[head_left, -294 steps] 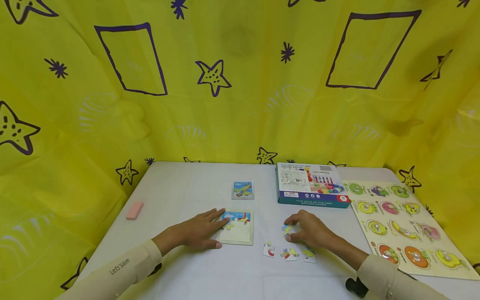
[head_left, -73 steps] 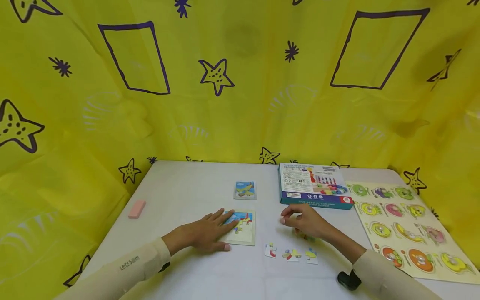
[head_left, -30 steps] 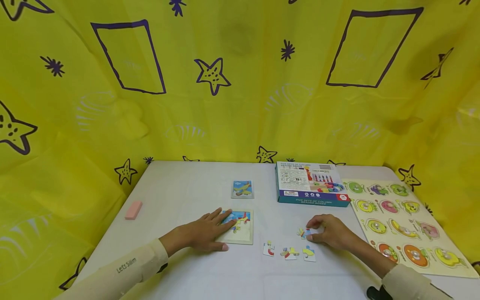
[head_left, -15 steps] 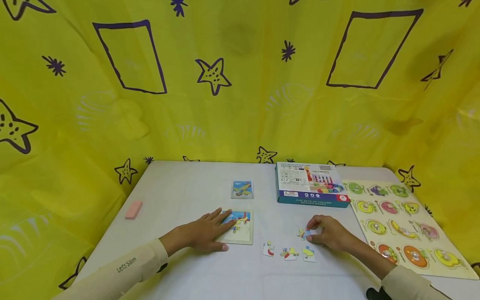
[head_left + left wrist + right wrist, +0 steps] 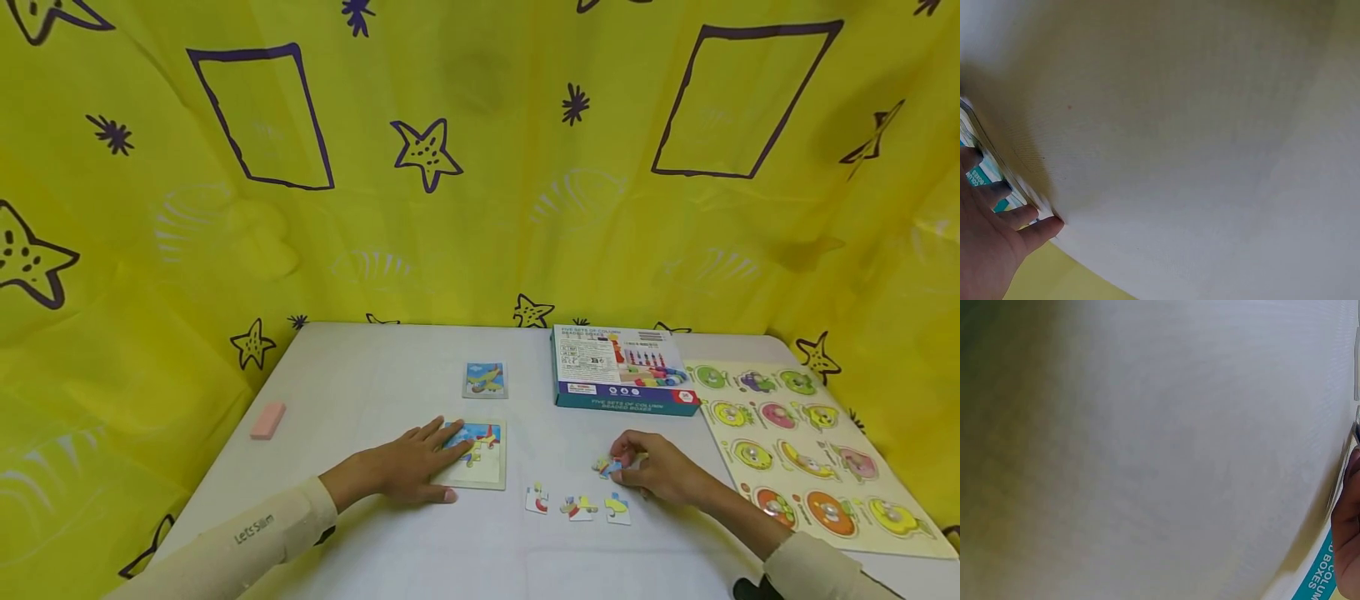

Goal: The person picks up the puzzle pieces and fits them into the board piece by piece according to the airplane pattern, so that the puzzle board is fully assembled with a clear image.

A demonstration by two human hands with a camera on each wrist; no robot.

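Note:
My left hand [image 5: 408,465] lies with spread fingers over the left side of a square puzzle tray [image 5: 483,479]. Blue-sky and red-and-yellow puzzle pieces fill the tray's upper part; its lower part is bare, and the fingers hide some of it. To the right, my right hand [image 5: 660,468] pinches a blue puzzle piece [image 5: 606,467] with yellow and red marks between thumb and fingertips, low over the table. Below it lie three loose pieces: a red-and-white one [image 5: 537,498], a red-and-yellow one [image 5: 579,507] and a blue-and-yellow one [image 5: 618,507].
A small airplane picture card [image 5: 485,380] lies beyond the tray. At the back right stands a bead-set box [image 5: 626,371], beside a fruit peg board [image 5: 817,458]. A pink block [image 5: 267,420] is at the left edge of the white table [image 5: 375,367].
Since the oldest frame, the tray shows another piece beside my left fingers. My right hand has moved right and pinches a different piece, turning it slightly in the last second. The left hand stays put.

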